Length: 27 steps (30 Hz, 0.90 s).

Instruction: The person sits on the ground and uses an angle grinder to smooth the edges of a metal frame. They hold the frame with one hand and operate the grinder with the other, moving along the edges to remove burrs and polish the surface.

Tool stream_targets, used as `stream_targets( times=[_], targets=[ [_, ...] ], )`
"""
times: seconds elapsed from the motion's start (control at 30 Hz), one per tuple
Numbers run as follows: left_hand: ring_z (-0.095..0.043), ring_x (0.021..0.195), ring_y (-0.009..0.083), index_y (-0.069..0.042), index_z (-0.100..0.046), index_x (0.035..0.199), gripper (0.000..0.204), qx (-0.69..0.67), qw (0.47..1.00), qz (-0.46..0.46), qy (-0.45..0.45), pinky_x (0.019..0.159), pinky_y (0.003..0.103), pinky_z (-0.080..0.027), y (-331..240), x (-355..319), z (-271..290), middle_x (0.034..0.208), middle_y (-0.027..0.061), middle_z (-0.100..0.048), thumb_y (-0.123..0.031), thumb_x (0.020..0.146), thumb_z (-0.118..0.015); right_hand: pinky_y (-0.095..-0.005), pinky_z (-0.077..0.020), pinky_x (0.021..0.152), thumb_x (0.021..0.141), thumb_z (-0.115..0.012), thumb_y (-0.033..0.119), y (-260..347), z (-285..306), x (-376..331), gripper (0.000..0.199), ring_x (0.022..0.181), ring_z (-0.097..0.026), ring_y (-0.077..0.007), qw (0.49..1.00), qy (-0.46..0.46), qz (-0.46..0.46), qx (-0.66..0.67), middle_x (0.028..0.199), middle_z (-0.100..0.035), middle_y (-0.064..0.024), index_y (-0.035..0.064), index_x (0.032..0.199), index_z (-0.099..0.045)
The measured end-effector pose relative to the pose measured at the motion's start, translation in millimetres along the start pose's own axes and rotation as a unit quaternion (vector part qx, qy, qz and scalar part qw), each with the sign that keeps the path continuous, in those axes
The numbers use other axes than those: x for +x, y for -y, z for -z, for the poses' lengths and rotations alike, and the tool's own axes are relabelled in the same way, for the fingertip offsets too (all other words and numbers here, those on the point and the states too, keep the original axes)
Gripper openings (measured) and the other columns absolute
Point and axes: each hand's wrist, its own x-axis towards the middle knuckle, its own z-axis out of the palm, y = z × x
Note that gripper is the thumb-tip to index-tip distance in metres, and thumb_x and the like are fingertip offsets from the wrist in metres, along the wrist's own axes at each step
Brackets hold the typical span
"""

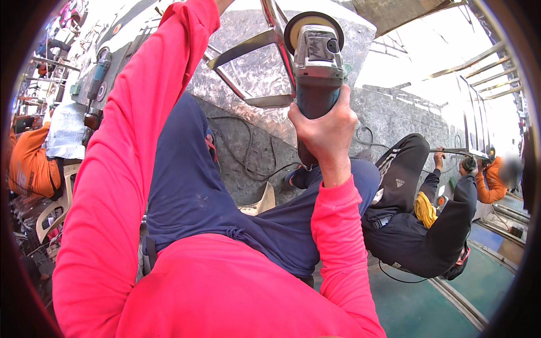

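My right hand (329, 127) is wrapped round the dark teal body of an angle grinder (319, 59), its metal head pointing away from me. A round disc (291, 35) shows at the far end of the tool. Just left of the disc is a shiny metal frame (269, 101) with curved flat bars and tubes; whether the disc touches it I cannot tell. My left arm (121, 152), in a pink sleeve, reaches up past the top edge, so that hand is out of the picture and its grip is hidden.
A black cord (248, 163) loops over the grey floor in front of my legs. Close on my right sits a person in black (411, 236), handling a metal piece. A person in orange (36, 158) is at far left, near another grinder (101, 70). Metal racks (499, 76) stand at upper right.
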Motion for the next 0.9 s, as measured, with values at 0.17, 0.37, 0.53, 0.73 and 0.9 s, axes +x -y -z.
stream_targets(
  times=[0.17, 0.37, 0.53, 0.73, 0.9],
  targets=[
    [-0.042, 0.045, 0.0086, -0.013, -0.053, 0.1, 0.031, -0.016, 0.999, 0.027, 0.028, 0.041, 0.028, -0.039, 5.2, 6.2, -2.0, 0.061, -0.0044, -0.039, -0.042, 0.103, -0.064, -0.0462, -0.0574, 0.064, 0.071, -0.082, 0.021, 0.0, -1.4, -0.6, 0.055, 0.07, -0.072, -0.0429, 1.0, 0.006, 0.01, 0.001, 0.074, -0.067, -0.0235, -0.0036, 0.109, -0.051],
    [-0.042, 0.045, 0.0083, -0.015, -0.051, 0.095, 0.031, -0.018, 0.999, 0.028, 0.019, 0.042, 0.028, -0.039, 3.4, 5.8, -4.4, 0.06, -0.0051, -0.038, -0.042, 0.104, -0.063, -0.0465, -0.0572, 0.064, 0.071, -0.082, 0.021, 2.1, -2.0, 1.6, 0.054, 0.07, -0.071, -0.0436, 1.0, 0.006, 0.012, -0.005, 0.074, -0.067, -0.0236, -0.0034, 0.107, -0.051],
    [-0.041, 0.045, 0.008, -0.016, -0.051, 0.092, 0.031, -0.015, 0.999, 0.03, 0.03, 0.042, 0.028, -0.039, -1.1, 4.0, -0.2, 0.06, -0.0052, -0.038, -0.042, 0.104, -0.063, -0.0467, -0.0571, 0.062, 0.07, -0.082, 0.021, 3.8, -0.2, 3.3, 0.053, 0.069, -0.071, -0.0433, 1.0, 0.003, 0.011, -0.005, 0.074, -0.067, -0.0236, -0.0034, 0.106, -0.051],
    [-0.041, 0.045, 0.0081, -0.017, -0.049, 0.088, 0.034, -0.024, 0.999, 0.03, 0.037, 0.042, 0.029, -0.039, 0.1, 1.5, 1.7, 0.059, -0.0055, -0.039, -0.044, 0.103, -0.064, -0.0467, -0.057, 0.062, 0.071, -0.082, 0.021, 6.1, 0.2, 2.7, 0.052, 0.069, -0.072, -0.043, 1.0, 0.002, 0.018, -0.008, 0.074, -0.067, -0.0237, -0.0033, 0.105, -0.051],
    [-0.041, 0.045, 0.0082, -0.017, -0.047, 0.086, 0.036, -0.021, 0.999, 0.027, 0.03, 0.042, 0.029, -0.04, 0.6, -0.4, -0.4, 0.059, -0.0055, -0.039, -0.044, 0.102, -0.066, -0.0463, -0.0572, 0.063, 0.072, -0.082, 0.021, 8.5, -1.0, -0.3, 0.053, 0.07, -0.072, -0.0432, 1.0, 0.011, 0.027, -0.006, 0.075, -0.067, -0.024, -0.0029, 0.106, -0.05]
  ],
)
